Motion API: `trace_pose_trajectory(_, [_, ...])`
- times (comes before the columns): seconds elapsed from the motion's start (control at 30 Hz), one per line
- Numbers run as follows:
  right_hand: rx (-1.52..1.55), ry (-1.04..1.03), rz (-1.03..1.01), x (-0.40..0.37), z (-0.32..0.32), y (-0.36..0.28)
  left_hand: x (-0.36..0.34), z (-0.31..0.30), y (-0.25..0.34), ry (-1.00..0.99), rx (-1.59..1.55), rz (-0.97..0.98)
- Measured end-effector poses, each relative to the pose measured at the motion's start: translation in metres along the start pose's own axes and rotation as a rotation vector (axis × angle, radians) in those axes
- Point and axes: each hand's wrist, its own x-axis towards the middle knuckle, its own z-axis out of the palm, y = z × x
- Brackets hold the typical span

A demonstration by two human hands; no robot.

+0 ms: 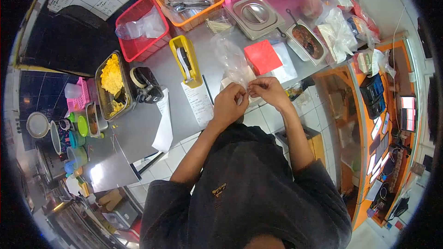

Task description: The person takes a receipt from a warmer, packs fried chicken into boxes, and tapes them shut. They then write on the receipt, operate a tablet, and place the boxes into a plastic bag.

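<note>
While the clear plastic bag [229, 54] is lying near the worktop's [143, 131] front edge, the left hand [231, 103] and right hand [268, 93] are pinching its near end, with the red square stack [262, 57] sitting just beside it.

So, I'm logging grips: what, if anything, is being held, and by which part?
A clear, crumpled plastic bag: the left hand and right hand appear to pinch its end nearest the person, fingertips close together.

At the far left of the worktop [143, 131], a red basket [150, 50] stands beside an orange basket [199, 18]; yellow food [112, 74] fills part of a metal tray [128, 93] nearer.
</note>
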Motion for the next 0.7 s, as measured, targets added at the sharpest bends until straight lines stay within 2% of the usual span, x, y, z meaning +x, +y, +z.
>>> trace_pose_trajectory(0.7, [-0.031,-0.012,0.019,-0.0019,0.0005,-0.0017,-0.0003,0.0016,-0.0001,-0.049,0.078,-0.072])
